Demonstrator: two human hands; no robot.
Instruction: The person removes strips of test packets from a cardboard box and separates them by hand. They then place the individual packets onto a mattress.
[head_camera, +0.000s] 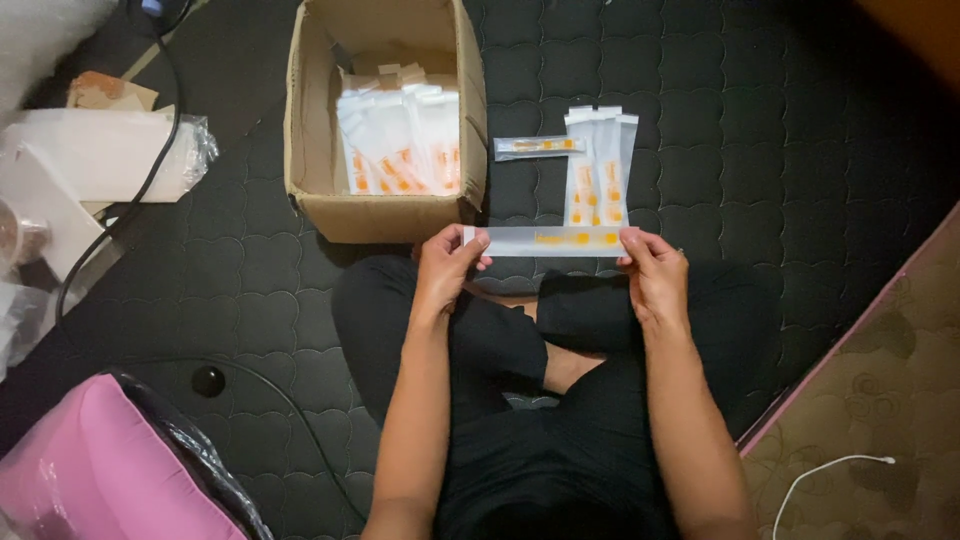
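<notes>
The person sits cross-legged on a dark quilted mattress (780, 150) and holds one long clear sachet (555, 239) flat between both hands, just above the knees. The left hand (447, 268) pinches the left end with thumb and fingers, and the right hand (655, 270) pinches the right end in the same way. So both hands are closed on the sachet, one at each end. I think it is held stretched and level like this so that the whole strip with its orange print faces the eyes and can be looked at or smoothed.

Just beyond the held sachet, a small stack of similar sachets (598, 165) lies on the mattress, with the long sides pointing away from the person. One more single sachet (537, 147) lies crosswise, to the left of the stack and touching it or nearly so. They are close in front of the hands, probably so that they are easy to reach without leaning.

The open cardboard box (385, 205) stands to the left of the stack, toward the far edge of the mattress. It holds many more of these sachets, standing upright and leaning on each other.

Near the left edge there are a black cable (150, 170), some white wrapped packaging (100, 150) and a pink cushion in plastic (110, 470) at the near left corner. A white cable (830, 465) lies on the patterned floor on the right.
</notes>
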